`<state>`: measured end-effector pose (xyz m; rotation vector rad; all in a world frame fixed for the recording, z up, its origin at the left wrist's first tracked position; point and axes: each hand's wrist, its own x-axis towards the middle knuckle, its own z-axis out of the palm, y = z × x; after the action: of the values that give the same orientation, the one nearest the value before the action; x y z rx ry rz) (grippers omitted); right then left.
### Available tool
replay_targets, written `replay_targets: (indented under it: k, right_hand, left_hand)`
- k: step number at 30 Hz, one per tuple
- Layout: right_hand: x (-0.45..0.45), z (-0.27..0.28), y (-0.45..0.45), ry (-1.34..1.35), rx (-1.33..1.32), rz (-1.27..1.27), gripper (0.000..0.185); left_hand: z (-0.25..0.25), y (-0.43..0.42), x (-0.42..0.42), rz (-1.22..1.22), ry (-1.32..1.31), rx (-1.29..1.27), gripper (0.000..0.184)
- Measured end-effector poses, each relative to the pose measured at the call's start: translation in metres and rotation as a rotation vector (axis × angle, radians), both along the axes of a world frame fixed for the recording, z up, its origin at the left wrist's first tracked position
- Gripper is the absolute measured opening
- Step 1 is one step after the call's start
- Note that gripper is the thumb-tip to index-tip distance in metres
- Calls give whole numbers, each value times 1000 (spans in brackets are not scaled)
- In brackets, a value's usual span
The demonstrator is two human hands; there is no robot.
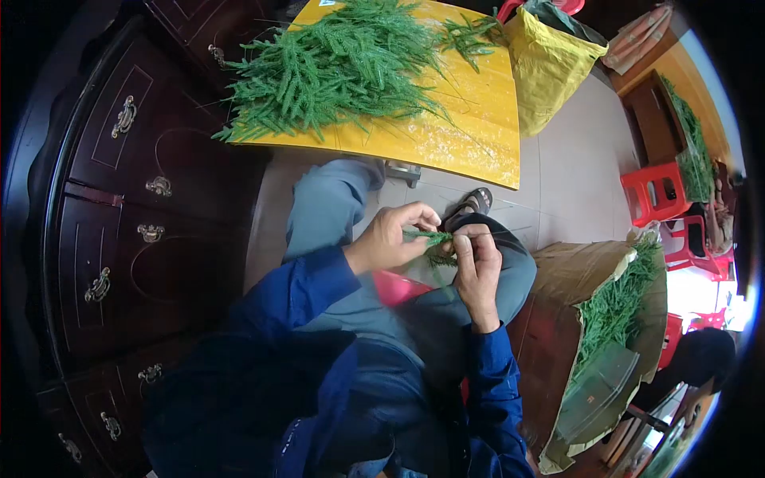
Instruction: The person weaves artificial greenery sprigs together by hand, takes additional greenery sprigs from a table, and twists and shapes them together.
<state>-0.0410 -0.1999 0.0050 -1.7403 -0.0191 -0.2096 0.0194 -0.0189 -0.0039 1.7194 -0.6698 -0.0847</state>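
On my feed: yellow table [470, 155] ahead, green branches [335, 72] heaped across it; dark cabinet [187, 199] at left, cardboard box [570, 271] with greenery [613, 315] at right, tiled floor [566, 179]. Left hand [390, 237] comes in from side, thumb and fingers pinching sprig [434, 237]. Right hand [480, 271] points up and away, thumb and fingers closed on sprig's other end. Sprig sits between hands, above lap [351, 323], long axis roughly level, left to right; I can't tell which end is tip.
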Motion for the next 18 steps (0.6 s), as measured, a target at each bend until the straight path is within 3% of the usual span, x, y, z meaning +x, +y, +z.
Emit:
replay_targets:
  k: [3,4,7,10,18]
  right_hand:
    - [-3,6,-1,-62,-159,30,4]
    - [-3,3,-3,-92,-186,54,3]
    - [-3,8,-3,-162,-283,92,2]
    - [-1,10,-3,-245,-357,131,3]
    - [1,13,-2,-353,-603,195,14]
  left_hand:
    - [-16,8,11,-292,721,-264,14]
    - [-19,11,17,-336,719,-249,16]
    - [-12,12,11,-372,1051,-342,21]
    - [-33,13,13,-436,1044,-247,25]
    - [-46,10,8,-398,1173,-412,23]
